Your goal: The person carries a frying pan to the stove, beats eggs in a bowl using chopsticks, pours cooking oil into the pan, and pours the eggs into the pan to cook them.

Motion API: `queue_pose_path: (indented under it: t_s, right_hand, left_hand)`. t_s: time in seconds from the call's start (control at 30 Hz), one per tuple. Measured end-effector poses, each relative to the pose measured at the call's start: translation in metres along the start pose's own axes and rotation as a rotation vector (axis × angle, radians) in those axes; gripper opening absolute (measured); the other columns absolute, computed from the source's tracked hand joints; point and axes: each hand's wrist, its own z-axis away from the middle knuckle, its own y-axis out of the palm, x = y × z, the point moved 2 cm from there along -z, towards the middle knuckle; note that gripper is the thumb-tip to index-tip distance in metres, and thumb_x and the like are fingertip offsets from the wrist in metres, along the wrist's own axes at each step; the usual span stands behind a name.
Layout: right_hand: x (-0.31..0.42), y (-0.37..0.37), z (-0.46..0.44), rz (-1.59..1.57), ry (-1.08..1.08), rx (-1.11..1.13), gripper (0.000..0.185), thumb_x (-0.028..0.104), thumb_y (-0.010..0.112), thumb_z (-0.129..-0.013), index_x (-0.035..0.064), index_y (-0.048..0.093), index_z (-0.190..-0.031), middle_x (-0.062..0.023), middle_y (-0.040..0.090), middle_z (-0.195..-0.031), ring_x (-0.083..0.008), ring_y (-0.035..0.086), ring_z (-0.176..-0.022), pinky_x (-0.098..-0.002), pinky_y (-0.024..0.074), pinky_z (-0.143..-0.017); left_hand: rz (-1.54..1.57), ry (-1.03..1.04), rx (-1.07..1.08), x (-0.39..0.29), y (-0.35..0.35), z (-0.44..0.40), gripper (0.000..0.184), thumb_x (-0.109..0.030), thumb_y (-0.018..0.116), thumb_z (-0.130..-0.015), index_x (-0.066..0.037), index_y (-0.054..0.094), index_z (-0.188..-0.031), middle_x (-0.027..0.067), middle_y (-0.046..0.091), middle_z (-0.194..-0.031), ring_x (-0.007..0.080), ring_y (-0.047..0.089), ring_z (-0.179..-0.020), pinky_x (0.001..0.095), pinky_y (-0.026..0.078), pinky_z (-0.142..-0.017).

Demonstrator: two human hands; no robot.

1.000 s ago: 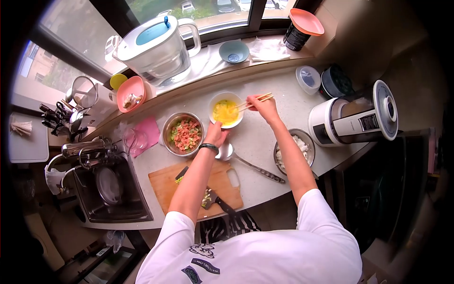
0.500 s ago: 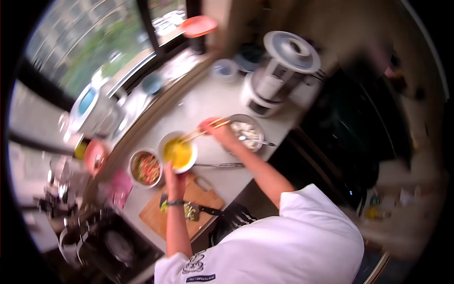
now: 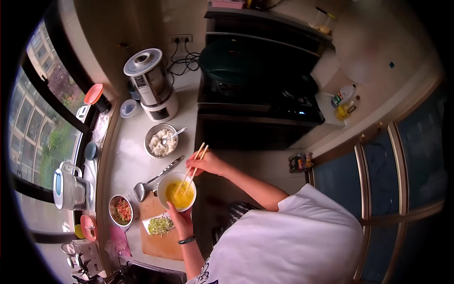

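My left hand (image 3: pixel 181 218) grips the near side of a white bowl (image 3: pixel 163 192), which holds yellow beaten egg (image 3: pixel 179 194). The bowl is over the right edge of the counter, beside the wooden cutting board (image 3: pixel 156 245). In my right hand (image 3: pixel 208 163) is a pair of wooden chopsticks (image 3: pixel 195 169), their tips down in the egg. Chopped green vegetable (image 3: pixel 161 226) lies on the board, left of my left wrist. A metal ladle (image 3: pixel 161 174) rests on the counter just beyond the bowl.
Behind the ladle stands a metal bowl of rice (image 3: pixel 161 142) with a spoon. Diced red and green vegetables fill another metal bowl (image 3: pixel 121 211) at the left. Farther back are a white blender-like appliance (image 3: pixel 153 90) and a black stove (image 3: pixel 255 104). A water pitcher (image 3: pixel 71 187) stands by the window.
My view has turned to the right, toward the stove. The egg bowl has moved from above the counter, beside the diced vegetables, to the counter's right edge. Both hands keep their holds.
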Motion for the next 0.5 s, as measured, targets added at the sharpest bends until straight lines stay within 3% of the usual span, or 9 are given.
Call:
queue_pose_path:
  t_s: [0.07,0.13,0.2,0.23,0.3,0.37,0.43,0.5]
  right_hand:
    - [-0.006,-0.020,0.027,0.151,-0.101,-0.106,0.022,0.019,0.064,-0.089,-0.0022,0.066,-0.091,-0.0093,0.069,-0.081,-0.0152,0.069,-0.072,-0.0240,0.0564,-0.060]
    - [0.017,-0.030,0.065,0.168,0.067,0.011,0.020,0.018,0.063,-0.089,-0.0021,0.066,-0.091,-0.0096,0.069,-0.082,-0.0156,0.069,-0.073,-0.0244,0.0566,-0.061]
    - [0.010,-0.053,0.082,-0.010,-0.053,-0.147,0.021,0.018,0.064,-0.089,-0.0025,0.066,-0.091,-0.0099,0.069,-0.083,-0.0160,0.069,-0.074,-0.0248,0.0568,-0.062]
    - [0.007,-0.062,0.089,0.107,-0.162,-0.227,0.023,0.020,0.064,-0.089,-0.0023,0.066,-0.091,-0.0101,0.069,-0.083,-0.0162,0.069,-0.075,-0.0251,0.0569,-0.062]
    - [0.022,-0.069,0.118,0.114,-0.011,-0.088,0.020,0.018,0.066,-0.086,-0.0027,0.066,-0.089,-0.0089,0.069,-0.077,-0.0170,0.069,-0.068,-0.0259,0.0570,-0.057]
    - [0.027,-0.084,0.133,0.053,-0.012,-0.200,0.020,0.017,0.063,-0.088,-0.0018,0.065,-0.093,-0.0098,0.069,-0.081,-0.0157,0.069,-0.073,-0.0251,0.0566,-0.060]
    - [0.020,-0.104,0.138,0.123,-0.176,-0.255,0.018,0.016,0.061,-0.090,-0.0011,0.065,-0.092,-0.0098,0.069,-0.083,-0.0159,0.069,-0.076,-0.0248,0.0566,-0.062]
    - [0.031,-0.114,0.153,0.140,-0.017,-0.119,0.018,0.017,0.060,-0.090,-0.0007,0.065,-0.092,-0.0096,0.069,-0.082,-0.0168,0.069,-0.077,-0.0243,0.0564,-0.064]
  left_hand:
    - [-0.035,-0.018,0.070,0.009,0.015,0.020,0.058,-0.046,0.050,-0.094,-0.008,0.037,-0.136,0.0106,0.050,-0.132,0.0271,0.055,-0.116,0.0407,0.053,-0.089]
    - [-0.028,-0.069,0.146,0.024,0.017,0.029,0.059,-0.045,0.049,-0.095,-0.009,0.034,-0.138,0.0105,0.047,-0.136,0.0268,0.053,-0.119,0.0423,0.052,-0.090]
    - [-0.055,-0.127,0.165,0.034,0.029,0.044,0.061,-0.044,0.049,-0.095,-0.016,0.023,-0.143,0.0100,0.037,-0.142,0.0285,0.047,-0.124,0.0462,0.051,-0.091]
    - [-0.059,-0.123,0.211,0.039,0.038,0.050,0.060,-0.044,0.049,-0.095,-0.016,0.024,-0.143,0.0098,0.039,-0.140,0.0282,0.048,-0.124,0.0461,0.052,-0.090]
    - [-0.055,-0.137,0.271,0.048,0.055,0.061,0.059,-0.044,0.048,-0.095,-0.016,0.025,-0.142,0.0092,0.042,-0.138,0.0276,0.049,-0.123,0.0457,0.052,-0.089]
    - [-0.075,-0.147,0.265,0.053,0.066,0.073,0.057,-0.043,0.047,-0.096,-0.016,0.025,-0.141,0.0086,0.043,-0.137,0.0270,0.050,-0.122,0.0450,0.053,-0.088]
    - [-0.104,-0.138,0.242,0.056,0.086,0.085,0.053,-0.043,0.045,-0.097,-0.017,0.025,-0.139,0.0081,0.044,-0.135,0.0265,0.051,-0.120,0.0436,0.054,-0.086]
    - [-0.111,-0.121,0.274,0.064,0.100,0.090,0.050,-0.042,0.043,-0.098,-0.017,0.027,-0.138,0.0085,0.045,-0.134,0.0259,0.053,-0.118,0.0424,0.055,-0.084]
